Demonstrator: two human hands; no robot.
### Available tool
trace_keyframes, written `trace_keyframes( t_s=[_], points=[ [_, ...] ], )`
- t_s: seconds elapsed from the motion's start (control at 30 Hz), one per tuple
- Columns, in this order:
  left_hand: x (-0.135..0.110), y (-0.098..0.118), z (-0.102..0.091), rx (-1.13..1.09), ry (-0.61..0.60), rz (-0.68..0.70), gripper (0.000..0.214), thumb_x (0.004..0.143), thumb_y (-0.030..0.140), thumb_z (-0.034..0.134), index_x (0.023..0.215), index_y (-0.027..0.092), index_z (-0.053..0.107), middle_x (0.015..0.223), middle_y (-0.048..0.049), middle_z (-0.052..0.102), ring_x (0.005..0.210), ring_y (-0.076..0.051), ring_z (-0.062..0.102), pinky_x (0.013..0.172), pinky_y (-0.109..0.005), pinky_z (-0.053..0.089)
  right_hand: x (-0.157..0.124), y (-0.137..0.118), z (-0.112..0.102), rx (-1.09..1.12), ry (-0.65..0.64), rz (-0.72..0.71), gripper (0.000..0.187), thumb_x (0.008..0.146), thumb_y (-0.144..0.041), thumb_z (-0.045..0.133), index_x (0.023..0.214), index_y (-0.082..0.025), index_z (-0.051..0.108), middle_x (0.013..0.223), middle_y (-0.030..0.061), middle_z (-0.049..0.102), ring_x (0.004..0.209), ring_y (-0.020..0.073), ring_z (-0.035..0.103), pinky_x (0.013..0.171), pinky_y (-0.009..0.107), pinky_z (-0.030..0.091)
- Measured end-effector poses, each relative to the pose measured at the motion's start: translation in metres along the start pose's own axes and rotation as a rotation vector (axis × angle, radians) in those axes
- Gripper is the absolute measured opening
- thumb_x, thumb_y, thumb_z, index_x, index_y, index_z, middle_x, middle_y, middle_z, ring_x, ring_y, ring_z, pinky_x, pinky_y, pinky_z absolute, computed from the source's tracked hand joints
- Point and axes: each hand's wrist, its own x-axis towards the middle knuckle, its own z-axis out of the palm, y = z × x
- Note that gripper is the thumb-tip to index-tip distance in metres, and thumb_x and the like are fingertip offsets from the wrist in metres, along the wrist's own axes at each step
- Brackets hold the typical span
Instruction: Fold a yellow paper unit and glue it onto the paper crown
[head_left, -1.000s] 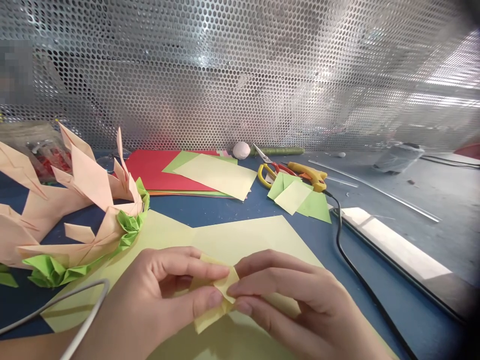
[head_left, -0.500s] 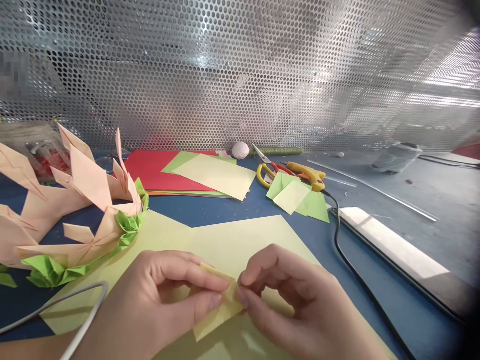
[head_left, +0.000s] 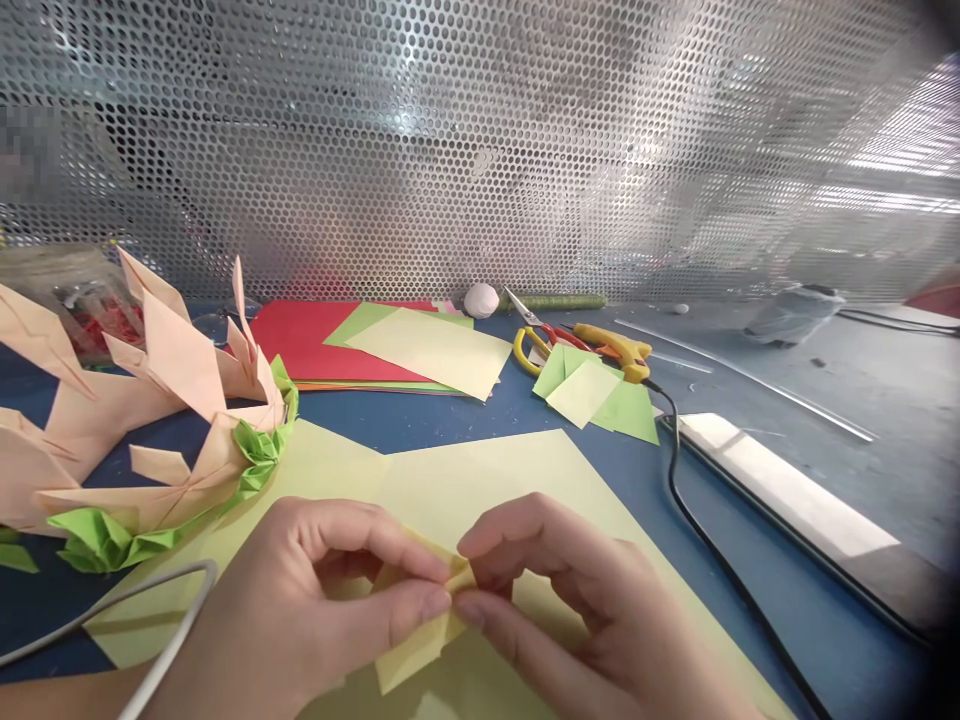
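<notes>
Between my hands is a small piece of yellow paper (head_left: 414,655), partly folded, its lower corner pointing down toward me. My left hand (head_left: 330,590) pinches it between thumb and index finger. At the paper's right end, the thumb and index finger of my right hand (head_left: 570,600) close on its edge; the other fingers are curled. The fingertips hide part of the folds. Under both hands lie large pale yellow sheets (head_left: 510,475) on the blue table.
To the left stands a peach and green folded-paper ring (head_left: 180,360), near a white cable (head_left: 176,640). Farther back are stacked coloured sheets (head_left: 300,335), scissors (head_left: 525,310), a yellow glue gun (head_left: 622,350) with a black cord, and green paper squares (head_left: 634,412). A phone (head_left: 787,500) lies right.
My right hand has shifted slightly left, closer to my left fingertips, and its index finger now reaches over the paper's edge. The paper's lower corner has moved slightly down and left.
</notes>
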Motion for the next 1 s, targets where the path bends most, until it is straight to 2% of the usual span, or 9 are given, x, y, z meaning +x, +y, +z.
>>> trace_keyframes(
  t_s=[0.13, 0.37, 0.47, 0.6, 0.73, 0.87, 1.0],
  points=[
    [-0.002, 0.001, 0.001, 0.046, 0.003, -0.019, 0.006, 0.061, 0.026, 0.075, 0.059, 0.03, 0.079, 0.062, 0.0029, 0.077, 0.064, -0.018, 0.069, 0.061, -0.023, 0.051, -0.001, 0.0, 0.001, -0.001, -0.011, 0.027, 0.017, 0.085, -0.019, 0.061, 0.099, -0.028, 0.064, 0.075, -0.0054, 0.07, 0.068, 0.0105, 0.069, 0.069, 0.018, 0.054],
    [-0.003, -0.001, 0.001, 0.081, 0.015, 0.034, 0.01, 0.063, 0.026, 0.07, 0.054, 0.028, 0.075, 0.059, 0.0039, 0.071, 0.062, -0.016, 0.065, 0.061, -0.023, 0.049, 0.002, 0.001, 0.0, 0.063, -0.066, 0.111, 0.025, 0.083, -0.016, 0.061, 0.103, -0.029, 0.064, 0.073, -0.0053, 0.067, 0.068, 0.0118, 0.067, 0.06, 0.019, 0.05],
    [-0.002, -0.004, 0.001, 0.099, 0.056, 0.015, 0.003, 0.063, 0.029, 0.072, 0.062, 0.028, 0.074, 0.061, 0.0041, 0.069, 0.063, -0.016, 0.062, 0.063, -0.024, 0.049, 0.004, 0.004, -0.001, 0.139, -0.094, 0.114, 0.024, 0.084, -0.017, 0.062, 0.104, -0.028, 0.064, 0.08, -0.0026, 0.067, 0.074, 0.0138, 0.066, 0.067, 0.024, 0.053],
    [-0.002, -0.008, 0.001, 0.119, 0.126, 0.02, 0.014, 0.062, 0.03, 0.073, 0.076, 0.029, 0.071, 0.075, 0.0045, 0.069, 0.073, -0.018, 0.062, 0.066, -0.025, 0.05, 0.005, 0.004, -0.001, 0.235, -0.096, 0.187, 0.024, 0.083, -0.019, 0.069, 0.105, -0.026, 0.065, 0.082, -0.0021, 0.064, 0.074, 0.0133, 0.063, 0.069, 0.025, 0.053],
    [-0.002, -0.007, 0.001, 0.11, 0.088, 0.031, 0.009, 0.063, 0.026, 0.071, 0.072, 0.029, 0.07, 0.07, 0.0056, 0.067, 0.071, -0.016, 0.061, 0.065, -0.024, 0.049, 0.005, 0.002, 0.0, 0.286, -0.095, 0.236, 0.019, 0.083, -0.026, 0.072, 0.101, -0.024, 0.065, 0.076, -0.0031, 0.064, 0.071, 0.0125, 0.062, 0.067, 0.023, 0.051],
    [0.002, -0.009, -0.003, 0.111, 0.061, 0.021, 0.008, 0.064, 0.026, 0.075, 0.07, 0.027, 0.07, 0.062, 0.0061, 0.063, 0.064, -0.014, 0.058, 0.058, -0.021, 0.046, 0.004, 0.003, 0.001, 0.233, -0.065, 0.215, 0.014, 0.083, -0.022, 0.068, 0.096, -0.025, 0.067, 0.07, -0.0055, 0.06, 0.065, 0.0108, 0.059, 0.061, 0.021, 0.047],
    [0.006, -0.011, -0.006, 0.113, -0.02, 0.038, 0.011, 0.066, 0.025, 0.077, 0.074, 0.029, 0.071, 0.068, 0.0058, 0.066, 0.068, -0.014, 0.061, 0.06, -0.02, 0.049, 0.004, 0.006, 0.0, 0.211, -0.063, 0.203, 0.018, 0.08, -0.017, 0.066, 0.096, -0.027, 0.068, 0.071, -0.0055, 0.063, 0.067, 0.0119, 0.061, 0.063, 0.023, 0.047]
  ],
)
